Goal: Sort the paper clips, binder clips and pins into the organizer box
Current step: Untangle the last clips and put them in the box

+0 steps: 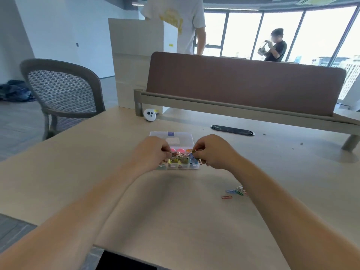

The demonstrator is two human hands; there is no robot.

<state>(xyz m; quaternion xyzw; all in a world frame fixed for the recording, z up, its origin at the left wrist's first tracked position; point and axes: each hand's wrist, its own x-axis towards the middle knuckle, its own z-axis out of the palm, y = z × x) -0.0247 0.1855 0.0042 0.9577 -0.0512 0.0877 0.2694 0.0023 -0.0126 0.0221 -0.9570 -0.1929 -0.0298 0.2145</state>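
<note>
A clear plastic organizer box point(172, 137) lies open on the desk, its lid folded back away from me. Its compartments hold coloured clips and pink pins point(178, 151). My left hand point(151, 152) hovers over the box's left side, fingers pinched on a small clip. My right hand point(214, 151) is over the right side, closed on a bunch of coloured paper clips point(196, 152) that dangle from the fingers. A few loose paper clips point(234, 192) lie on the desk beside my right forearm.
A white round device point(149, 114) sits at the desk's far left by the brown divider panel point(243, 82). A black cable slot point(232, 130) is behind the box. A mesh chair point(62, 90) stands to the left. Two people stand beyond the divider.
</note>
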